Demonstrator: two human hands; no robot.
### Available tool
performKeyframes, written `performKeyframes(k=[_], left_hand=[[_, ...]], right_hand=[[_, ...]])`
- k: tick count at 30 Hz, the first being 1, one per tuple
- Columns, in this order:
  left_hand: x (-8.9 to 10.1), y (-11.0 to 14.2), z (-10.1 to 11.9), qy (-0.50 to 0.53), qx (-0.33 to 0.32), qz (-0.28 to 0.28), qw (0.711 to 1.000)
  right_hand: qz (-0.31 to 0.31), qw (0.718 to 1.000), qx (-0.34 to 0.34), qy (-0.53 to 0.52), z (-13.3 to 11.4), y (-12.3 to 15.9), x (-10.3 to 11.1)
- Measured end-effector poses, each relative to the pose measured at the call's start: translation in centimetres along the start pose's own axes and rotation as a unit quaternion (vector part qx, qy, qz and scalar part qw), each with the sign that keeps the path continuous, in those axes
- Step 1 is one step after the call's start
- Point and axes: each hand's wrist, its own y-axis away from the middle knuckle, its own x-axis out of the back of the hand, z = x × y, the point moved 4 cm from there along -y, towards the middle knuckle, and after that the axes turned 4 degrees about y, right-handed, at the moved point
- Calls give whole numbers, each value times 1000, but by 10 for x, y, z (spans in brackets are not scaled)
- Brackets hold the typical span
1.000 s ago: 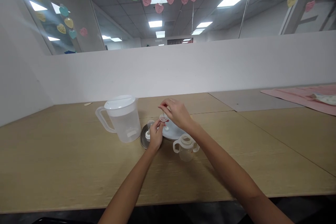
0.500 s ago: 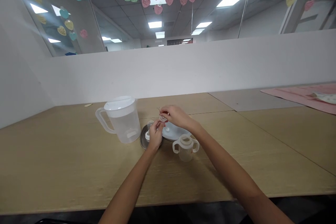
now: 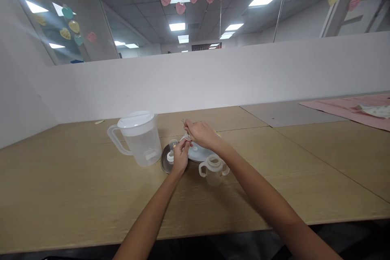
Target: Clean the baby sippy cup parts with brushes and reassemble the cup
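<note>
My left hand is closed on a small, round, whitish translucent bottle part; its exact kind is too small to tell. Just above it, my right hand pinches a thin wire-like stick, whose upper end sticks out past the fingers while its lower end meets the round part. A clear two-handled baby bottle stands upright with its mouth uncovered, below my right wrist. Partly behind my left hand, a round metal dish holds a white bottle collar with a teat and a clear dome cap.
A translucent lidded pitcher with a side handle stands left of the dish. Behind my hands lies a pale bluish-white lid or plate. A pink cloth covers the far right of the wooden table, which meets a white wall.
My right hand has tilted and risen slightly, with the stick now pointing more upright over the round part. My left hand stays nearly in place. The view has shifted a little.
</note>
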Motion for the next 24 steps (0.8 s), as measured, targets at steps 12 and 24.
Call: performKeyframes(k=[12, 24], left_hand=[[-3, 1, 2, -31, -22, -8, 999], [-8, 13, -5, -65, -7, -79, 995]], right_hand=[[65, 993, -44, -90, 8, -1, 0], [386, 846, -147, -337, 52, 29, 44]])
